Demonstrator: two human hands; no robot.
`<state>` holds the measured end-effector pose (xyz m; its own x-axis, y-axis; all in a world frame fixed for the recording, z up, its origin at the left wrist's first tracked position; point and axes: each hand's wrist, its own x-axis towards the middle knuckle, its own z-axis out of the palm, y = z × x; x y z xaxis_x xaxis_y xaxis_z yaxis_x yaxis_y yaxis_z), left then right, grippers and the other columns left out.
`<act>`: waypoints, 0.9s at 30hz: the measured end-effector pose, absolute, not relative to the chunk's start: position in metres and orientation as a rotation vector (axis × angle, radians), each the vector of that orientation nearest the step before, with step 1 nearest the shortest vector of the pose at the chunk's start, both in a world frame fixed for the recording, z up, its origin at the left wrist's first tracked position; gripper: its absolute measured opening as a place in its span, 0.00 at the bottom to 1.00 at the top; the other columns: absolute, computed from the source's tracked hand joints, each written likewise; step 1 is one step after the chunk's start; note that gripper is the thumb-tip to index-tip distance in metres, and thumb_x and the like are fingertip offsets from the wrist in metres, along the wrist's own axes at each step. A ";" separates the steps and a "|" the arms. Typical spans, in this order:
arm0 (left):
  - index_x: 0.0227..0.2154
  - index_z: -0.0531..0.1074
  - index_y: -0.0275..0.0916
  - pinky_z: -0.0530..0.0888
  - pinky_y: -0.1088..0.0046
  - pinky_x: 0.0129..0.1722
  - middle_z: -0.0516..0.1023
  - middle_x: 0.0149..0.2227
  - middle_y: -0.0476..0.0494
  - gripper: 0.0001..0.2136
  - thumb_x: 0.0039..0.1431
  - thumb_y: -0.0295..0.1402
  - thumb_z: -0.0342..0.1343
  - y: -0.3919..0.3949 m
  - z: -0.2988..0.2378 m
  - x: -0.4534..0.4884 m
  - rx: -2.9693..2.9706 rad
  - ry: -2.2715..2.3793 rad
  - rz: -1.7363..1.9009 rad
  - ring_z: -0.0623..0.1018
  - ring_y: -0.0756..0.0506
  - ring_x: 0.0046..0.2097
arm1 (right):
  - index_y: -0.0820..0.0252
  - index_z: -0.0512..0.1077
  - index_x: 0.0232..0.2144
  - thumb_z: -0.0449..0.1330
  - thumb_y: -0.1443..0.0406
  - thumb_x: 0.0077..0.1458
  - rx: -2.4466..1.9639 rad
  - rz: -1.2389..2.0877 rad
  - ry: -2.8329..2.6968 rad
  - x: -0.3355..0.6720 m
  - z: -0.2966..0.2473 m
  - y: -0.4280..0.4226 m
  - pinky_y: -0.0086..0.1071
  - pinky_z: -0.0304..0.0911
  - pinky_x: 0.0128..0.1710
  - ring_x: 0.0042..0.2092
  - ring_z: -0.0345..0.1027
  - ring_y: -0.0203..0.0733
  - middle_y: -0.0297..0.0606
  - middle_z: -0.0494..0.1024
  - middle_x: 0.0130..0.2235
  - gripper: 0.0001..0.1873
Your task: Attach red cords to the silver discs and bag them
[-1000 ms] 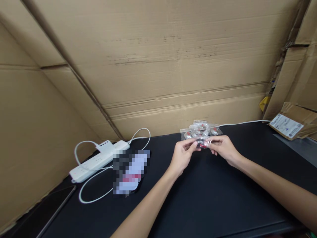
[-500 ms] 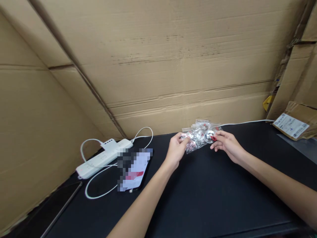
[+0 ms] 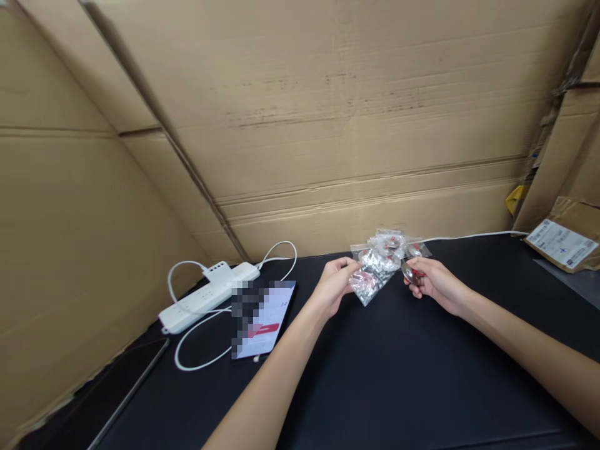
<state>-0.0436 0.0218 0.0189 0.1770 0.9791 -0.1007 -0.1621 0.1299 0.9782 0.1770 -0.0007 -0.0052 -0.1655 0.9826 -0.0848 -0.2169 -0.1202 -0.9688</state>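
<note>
1. drawing apart was the main change: half a second earlier the shiny round disc (image 3: 410, 274) overlapped the edge of the clear bag (image 3: 368, 290), and now a narrow gap stood between them.
2. for the work in hand, that seemed to mean the disc was free of its wrapping, with disc and bag split between the two hands; whether anything else was left in the crinkled bag could not be told.
3. the disc had also turned, from facing the camera to a steep tilt, its red part close against the fingers.
4. the right hand (image 3: 437, 283) was nearly closed, fingers curled, gripping the disc just above the black table (image 3: 398, 381).
5. the left hand (image 3: 334, 284) was pinched, thumb over fingers, on the bag's left side, and one corner of the bag pointed down towards the person.
6. both forearms slanted inward from the lower part of the view, and the hands sat just in front of a pile of bagged discs (image 3: 392, 242) near the cardboard wall (image 3: 328, 144).
</note>
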 end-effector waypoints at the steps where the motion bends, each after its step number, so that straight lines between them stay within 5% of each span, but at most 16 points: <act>1: 0.23 0.69 0.36 0.75 0.67 0.31 0.77 0.24 0.42 0.08 0.48 0.33 0.63 0.022 0.020 -0.045 1.081 1.026 1.058 0.77 0.46 0.27 | 0.60 0.65 0.29 0.59 0.60 0.53 -1.036 1.503 -1.098 0.177 -0.005 -0.001 0.28 0.56 0.20 0.21 0.61 0.33 0.36 0.72 0.24 0.10; 5: 0.19 0.70 0.38 0.73 0.66 0.30 0.77 0.24 0.41 0.07 0.46 0.33 0.62 0.025 0.022 -0.057 1.283 1.243 0.951 0.77 0.44 0.26 | 0.60 0.66 0.29 0.59 0.61 0.53 -1.057 1.517 -1.117 0.176 -0.004 -0.001 0.28 0.56 0.21 0.21 0.62 0.33 0.36 0.73 0.24 0.09; 10: 0.08 0.64 0.42 0.66 0.66 0.31 0.64 0.13 0.46 0.14 0.34 0.29 0.65 0.029 0.022 -0.081 1.870 1.739 0.760 0.75 0.38 0.29 | 0.60 0.66 0.30 0.59 0.61 0.53 -1.064 1.508 -1.130 0.174 -0.005 0.000 0.28 0.56 0.20 0.20 0.61 0.32 0.36 0.74 0.24 0.09; 17: 0.33 0.71 0.40 0.66 0.62 0.45 0.75 0.36 0.41 0.07 0.49 0.33 0.57 0.008 0.036 -0.061 2.594 1.652 0.752 0.71 0.37 0.45 | 0.60 0.65 0.28 0.58 0.62 0.53 -1.070 1.489 -1.155 0.174 -0.005 -0.002 0.27 0.57 0.20 0.20 0.61 0.32 0.36 0.74 0.24 0.08; 21: 0.31 0.69 0.40 0.68 0.70 0.39 0.74 0.34 0.44 0.03 0.53 0.31 0.53 0.002 0.030 -0.049 2.688 1.253 0.384 0.73 0.43 0.40 | 0.60 0.65 0.29 0.58 0.61 0.54 -1.075 1.488 -1.175 0.174 -0.007 0.001 0.27 0.57 0.20 0.20 0.62 0.32 0.36 0.74 0.24 0.08; 27: 0.35 0.68 0.38 0.69 0.65 0.34 0.75 0.34 0.38 0.08 0.59 0.37 0.49 0.006 0.018 -0.055 2.606 1.697 0.194 0.77 0.39 0.37 | 0.60 0.66 0.30 0.58 0.60 0.55 -1.101 1.468 -1.212 0.175 -0.010 0.003 0.26 0.57 0.19 0.20 0.62 0.32 0.35 0.74 0.25 0.09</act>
<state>-0.0546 0.0065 0.0184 0.3992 0.9124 0.0900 0.9092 -0.4066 0.0899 0.1746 0.0032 -0.0097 -0.1901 0.9781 -0.0852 -0.1016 -0.1059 -0.9892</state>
